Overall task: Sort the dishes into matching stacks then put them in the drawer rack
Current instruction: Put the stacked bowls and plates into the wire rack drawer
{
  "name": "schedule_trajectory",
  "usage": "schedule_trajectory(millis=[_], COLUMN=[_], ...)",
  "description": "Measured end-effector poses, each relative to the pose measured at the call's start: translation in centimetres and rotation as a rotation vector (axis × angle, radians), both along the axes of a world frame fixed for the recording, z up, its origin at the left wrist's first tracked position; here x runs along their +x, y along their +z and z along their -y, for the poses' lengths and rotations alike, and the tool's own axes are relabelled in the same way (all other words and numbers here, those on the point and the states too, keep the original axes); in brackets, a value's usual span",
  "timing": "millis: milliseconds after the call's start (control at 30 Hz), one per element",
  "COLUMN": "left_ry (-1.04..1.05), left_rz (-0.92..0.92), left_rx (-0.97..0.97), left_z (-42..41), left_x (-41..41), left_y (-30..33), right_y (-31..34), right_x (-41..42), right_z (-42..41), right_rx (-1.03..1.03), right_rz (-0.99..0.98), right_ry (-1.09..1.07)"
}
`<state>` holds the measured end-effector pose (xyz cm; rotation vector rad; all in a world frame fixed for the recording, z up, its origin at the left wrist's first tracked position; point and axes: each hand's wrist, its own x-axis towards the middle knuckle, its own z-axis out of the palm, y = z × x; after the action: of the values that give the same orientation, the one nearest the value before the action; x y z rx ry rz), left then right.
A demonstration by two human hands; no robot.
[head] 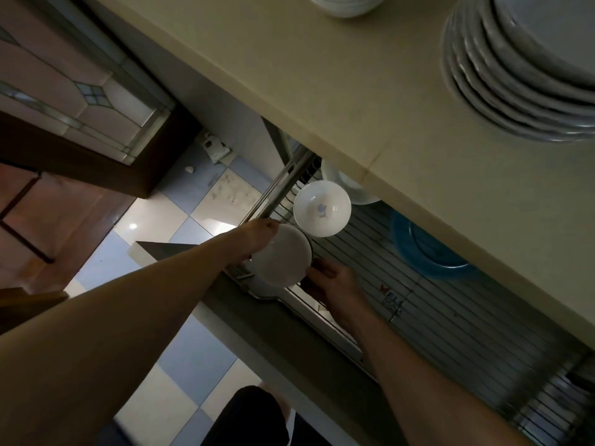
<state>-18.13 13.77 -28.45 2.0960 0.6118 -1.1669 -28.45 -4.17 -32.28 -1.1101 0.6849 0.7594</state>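
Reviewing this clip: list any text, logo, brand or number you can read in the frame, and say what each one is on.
"WELL", with a red mark above it: on a label lying on the wire drawer rack; the line beneath is too blurred to read.
Bluish mark inside the white bowl in the rack: a motif, not lettering.
Nothing else legible.

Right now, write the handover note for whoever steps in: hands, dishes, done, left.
Left hand: grips the rim of a white bowl, held over the drawer rack.
Right hand: fingers at that same bowl's edge; exact grip unclear.
Done: a white bowl with a blue motif, a white plate and a blue plate are already in the rack.
Left: set this bowl down, then rack the plate stack and the second white stack on the counter.
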Motion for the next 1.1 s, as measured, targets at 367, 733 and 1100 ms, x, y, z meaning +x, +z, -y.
schedule_trajectory(millis=[367,733,1100], left_ry=[0.127,0.082,-0.072], left_rz=[-0.047,0.097,0.414], left_rx=[-0.014,-0.039,-0.114], left_z=[0.4,0.1,0.4], left_x=[-0.4,-0.4,-0.6], left_y=[0.3,2.3,12.9], right_y=[0.1,2.5,14.5], right_x=[0.0,0.4,0.3], right_z=[-0.6,-0.6,3.9], right_rx=[-0.057,-0.156,-0.29], right_rz=[-0.029,-0.023,0.166], right_ry=[0.065,0.116,0.118])
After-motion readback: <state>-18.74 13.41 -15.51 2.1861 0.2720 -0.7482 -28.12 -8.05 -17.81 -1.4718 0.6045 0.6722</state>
